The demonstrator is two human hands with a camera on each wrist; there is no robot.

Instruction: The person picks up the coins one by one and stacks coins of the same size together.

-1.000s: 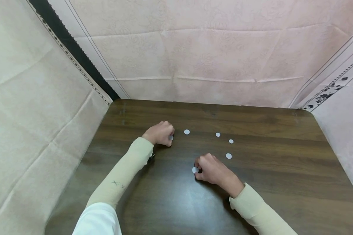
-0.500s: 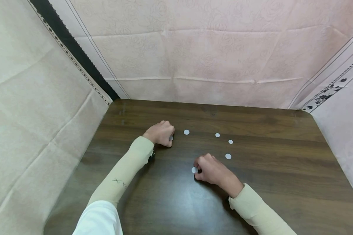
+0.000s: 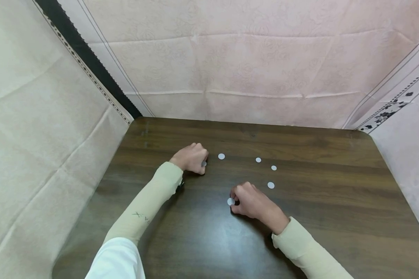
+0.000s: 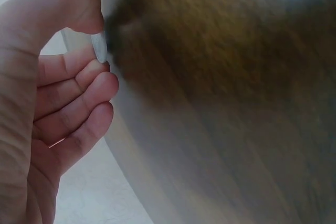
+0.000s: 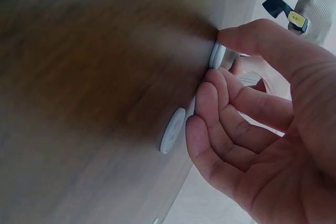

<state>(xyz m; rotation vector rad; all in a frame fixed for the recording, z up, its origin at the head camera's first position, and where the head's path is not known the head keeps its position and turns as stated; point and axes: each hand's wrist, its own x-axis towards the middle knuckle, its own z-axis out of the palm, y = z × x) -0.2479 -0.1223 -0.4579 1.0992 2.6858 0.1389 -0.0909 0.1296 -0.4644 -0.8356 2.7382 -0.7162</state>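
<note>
Here, both hands [image 3: 191, 158] [image 3: 253, 201] pinch flat, upward-facing discs [image 3: 204, 164] [image 3: 231, 201].

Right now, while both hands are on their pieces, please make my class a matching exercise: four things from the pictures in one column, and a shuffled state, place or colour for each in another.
Column one
1. left hand
2. right hand
3. tabletop
4. left forearm sleeve

Column two
A. pinches the white disc nearest the person
B. pale, with small dark marks
C. pinches the leftmost white disc in the head view
D. brown, wood-grained

Right pairs: 1-C, 2-A, 3-D, 4-B
</note>
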